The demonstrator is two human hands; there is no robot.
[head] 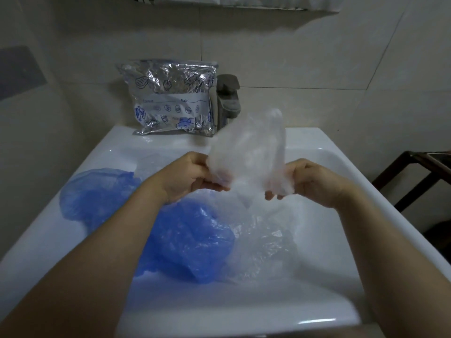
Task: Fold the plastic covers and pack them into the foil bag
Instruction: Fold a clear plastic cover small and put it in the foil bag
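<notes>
Clear cover [246, 152] pinched between left hand [188, 176] and right hand [307, 181], both grips clamped on its lower corners

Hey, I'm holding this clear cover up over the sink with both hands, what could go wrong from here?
1. The clear cover is thin and held only at its lower edge by the left hand and right hand; it may flop and lose its fold.
2. The foil bag leans by the faucet and could topple during packing.
3. Loose blue covers in the sink may touch any wet spots.
</notes>
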